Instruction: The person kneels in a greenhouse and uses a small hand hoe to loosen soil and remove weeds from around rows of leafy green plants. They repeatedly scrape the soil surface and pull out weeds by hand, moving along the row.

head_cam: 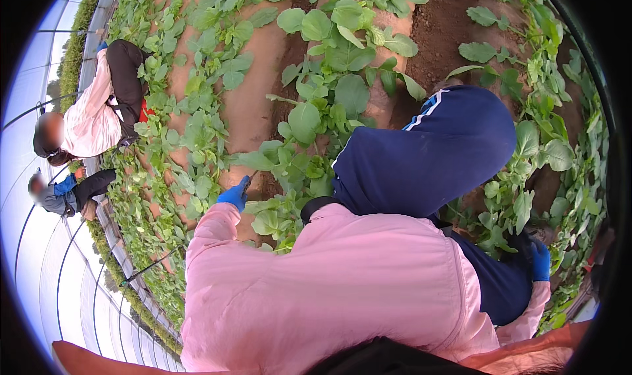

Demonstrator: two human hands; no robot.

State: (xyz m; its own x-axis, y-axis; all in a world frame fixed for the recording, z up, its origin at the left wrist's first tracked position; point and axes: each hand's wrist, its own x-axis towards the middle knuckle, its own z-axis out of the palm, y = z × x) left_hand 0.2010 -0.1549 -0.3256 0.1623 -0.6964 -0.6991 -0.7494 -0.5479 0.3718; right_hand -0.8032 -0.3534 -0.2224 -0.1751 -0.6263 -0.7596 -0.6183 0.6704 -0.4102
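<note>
My left hand (pixel 234 194), in a blue glove, is closed around a small dark tool (pixel 245 185) with a thin end; its kind is unclear. It is over bare soil beside a row of broad-leaved green plants (pixel 303 120). At the right, my right hand (pixel 540 260), also in a blue glove, is down by my dark footwear and low leaves, close to my navy trouser leg (pixel 508 286). Its fingers are partly hidden, and whether it holds anything does not show. My bent knee (pixel 474 128) rises between the plant rows.
More leafy rows (pixel 192 93) run along soil beds, with a brown furrow (pixel 444 24) between them. Two people (pixel 94 118) (pixel 64 197) are low down at the far left, by the plastic greenhouse wall (pixel 54 246). A dark hose or pole (pixel 582 44) curves along the right rim.
</note>
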